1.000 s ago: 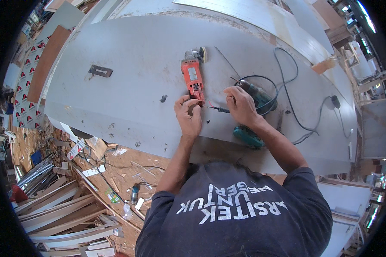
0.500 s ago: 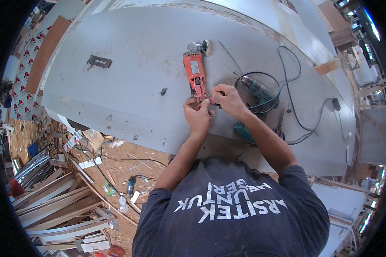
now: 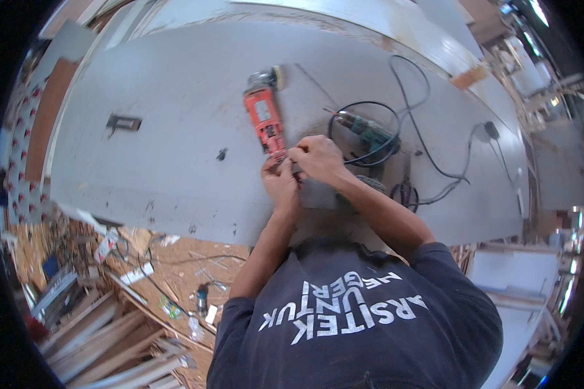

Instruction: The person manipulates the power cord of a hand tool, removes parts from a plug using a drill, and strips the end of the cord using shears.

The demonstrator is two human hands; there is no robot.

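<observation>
A red angle grinder (image 3: 264, 111) lies on the grey tabletop with its metal head and disc at the far end. Its rear housing is off, and the inner parts show near my hands. My left hand (image 3: 283, 185) is closed around the grinder's rear end. Against that same end, my right hand (image 3: 320, 157) has its fingers pinched together. Whatever lies between those fingertips is too small and blurred to name. Just right of my right hand rests a green drill (image 3: 368, 134) with a bit in its chuck and a dark cable looped over it.
The grey tabletop (image 3: 175, 162) carries a dark slotted metal plate (image 3: 124, 122) at left and a small dark scrap (image 3: 222, 154). A cable (image 3: 428, 142) winds across the right side to a plug (image 3: 491, 129). Wood strips (image 3: 104, 324) and scraps cover the floor at lower left.
The whole view has shifted, so the grinder and tools appear farther left, with some blur. Both hands stay at the grinder's rear end; my right fingers sit closer against it.
</observation>
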